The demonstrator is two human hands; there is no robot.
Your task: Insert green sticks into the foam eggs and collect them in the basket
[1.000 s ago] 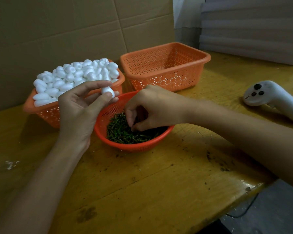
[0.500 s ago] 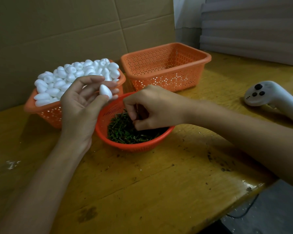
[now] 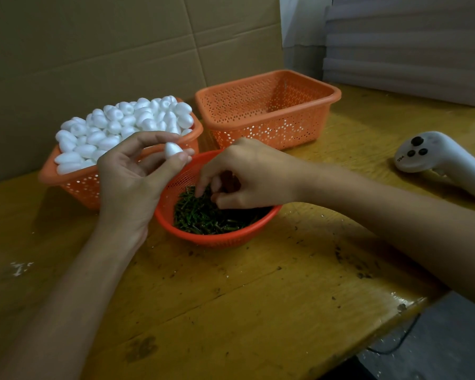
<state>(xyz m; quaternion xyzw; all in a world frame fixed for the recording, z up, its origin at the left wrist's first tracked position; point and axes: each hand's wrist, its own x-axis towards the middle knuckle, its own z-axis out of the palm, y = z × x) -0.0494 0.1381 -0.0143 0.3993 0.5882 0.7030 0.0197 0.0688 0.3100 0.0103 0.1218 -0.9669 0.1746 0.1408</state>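
My left hand (image 3: 132, 182) pinches one white foam egg (image 3: 172, 149) between thumb and fingertips, just above the left rim of a round orange bowl (image 3: 217, 239). The bowl holds a heap of green sticks (image 3: 203, 215). Over that heap my right hand (image 3: 247, 174) is curled, fingertips down among the sticks; whether a stick is between them is hidden. An orange basket (image 3: 74, 185) at the left is piled with several foam eggs (image 3: 121, 124). Behind the bowl stands an empty orange basket (image 3: 269, 127).
A white handheld controller (image 3: 444, 160) lies on the wooden table (image 3: 231, 297) at the right. Cardboard sheets (image 3: 93, 50) stand behind the baskets and grey boards (image 3: 409, 50) are stacked at the back right. The table's front edge runs diagonally at the lower right.
My left hand turned the egg slightly and drew its fingers closer round it. My right hand's fingers shifted among the green sticks in the bowl.
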